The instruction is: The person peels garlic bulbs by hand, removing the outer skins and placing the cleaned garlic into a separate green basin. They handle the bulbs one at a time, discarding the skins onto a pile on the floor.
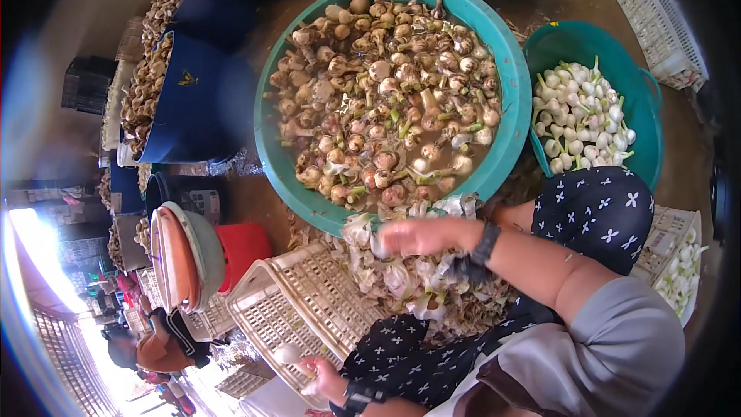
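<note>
My left hand (324, 378), low in the view, is closed on a white peeled garlic bulb (287, 354), apparently by its stem. Reaching across to the near rim of a wide green tub (266, 150), my right hand (421, 236) is smeared by motion. It passes over a heap of papery garlic skins (409, 282), and I cannot make out whether its fingers hold anything. The tub contains unpeeled brown garlic bulbs (386, 89) in murky water, some with short green stems.
Right of the tub stands a green basket (648, 135) of white peeled bulbs. A cream plastic crate (282, 316) tilts beside my left leg. Blue bins (181, 108) with garlic, stacked basins (204, 255) and a red container (243, 251) line the left. Another person (162, 340) sits farther off.
</note>
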`<state>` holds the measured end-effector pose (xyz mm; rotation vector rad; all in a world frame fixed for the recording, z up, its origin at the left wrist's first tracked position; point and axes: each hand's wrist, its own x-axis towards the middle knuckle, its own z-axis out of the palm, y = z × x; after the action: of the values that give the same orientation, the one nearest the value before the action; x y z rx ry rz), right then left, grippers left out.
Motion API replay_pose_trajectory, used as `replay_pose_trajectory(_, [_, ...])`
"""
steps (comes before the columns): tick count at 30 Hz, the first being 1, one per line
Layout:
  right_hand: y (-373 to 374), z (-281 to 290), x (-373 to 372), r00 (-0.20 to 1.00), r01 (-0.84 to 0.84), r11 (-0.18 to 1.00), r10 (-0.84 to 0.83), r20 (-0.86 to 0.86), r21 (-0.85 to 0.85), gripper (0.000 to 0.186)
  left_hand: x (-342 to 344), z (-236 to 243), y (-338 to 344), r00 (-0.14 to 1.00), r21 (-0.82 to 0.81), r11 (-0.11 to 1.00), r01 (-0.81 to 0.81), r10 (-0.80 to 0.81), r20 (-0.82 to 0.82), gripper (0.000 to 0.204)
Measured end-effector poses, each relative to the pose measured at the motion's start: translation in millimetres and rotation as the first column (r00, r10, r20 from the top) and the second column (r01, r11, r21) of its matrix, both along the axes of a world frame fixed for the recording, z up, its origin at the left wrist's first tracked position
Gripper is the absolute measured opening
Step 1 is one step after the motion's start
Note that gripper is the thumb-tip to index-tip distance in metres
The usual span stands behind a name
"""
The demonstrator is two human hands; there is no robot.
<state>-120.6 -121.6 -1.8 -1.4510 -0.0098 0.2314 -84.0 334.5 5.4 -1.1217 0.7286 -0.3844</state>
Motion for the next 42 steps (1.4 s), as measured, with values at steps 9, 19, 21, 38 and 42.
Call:
replay_pose_trajectory(9, [-122.8,-107.3,43.6,0.880,-0.287,0.303,-0.291,-0.375,-0.909,0.033,-8.3,53.5,-239.2,0.836,0.818,-0.555,-0.149,-0.512,-0.196,0.032])
replay_pose_trajectory(19, [7.6,44.9,-56.5,0.980,0.198,0.728,-0.128,0.155,-0.656,0.023,-23.0,37.8,-332.3,0.320,0.725,-0.576,-0.379,-0.816,-0.481,0.027])
replay_pose_trajectory(21, [9.5,48.0,-66.0,0.977,0.203,0.720,-0.104,0.186,-0.664,0.023,-29.6,50.1,-330.2,0.236,0.718,-0.589,-0.371,-0.807,-0.541,0.029])
replay_pose_trajectory(38, [16.3,16.5,-90.6,0.914,0.379,0.856,-0.406,-0.003,-0.351,0.019,-67.1,58.6,-300.3,-0.087,0.619,-0.299,-0.726,-0.853,-0.514,0.044])
replay_pose_trajectory(42, [12.2,-5.7,-87.8,0.736,0.510,0.761,-0.145,-0.661,0.401,0.018,-82.6,70.1,-308.8,0.158,-0.478,0.129,-0.869,-0.843,-0.514,0.051])
